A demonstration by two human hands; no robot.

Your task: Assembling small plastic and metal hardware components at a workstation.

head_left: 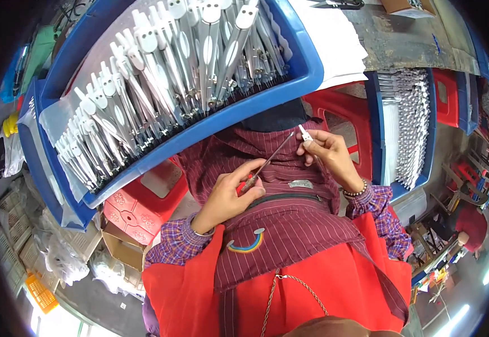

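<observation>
In my lap my left hand (230,194) is closed around the red handle of a screwdriver (278,150), its thin metal shaft slanting up to the right. A small white plastic compass head (306,135) with dark dots is pinched between the thumb and fingers of my right hand (334,156). The screwdriver's tip is close to this part; whether they touch I cannot tell. Just beyond my hands a blue tray (239,112) holds many silver drawing compasses (208,56) with similar white heads, standing close together in rows.
Right of me, another blue crate (375,129) with packed compasses stands by a red stool (343,106). A worn table (393,45) bears white sheets at the far right. On the left are a red stool (129,213) and a cardboard box (122,245). Another person (472,227) is at lower right.
</observation>
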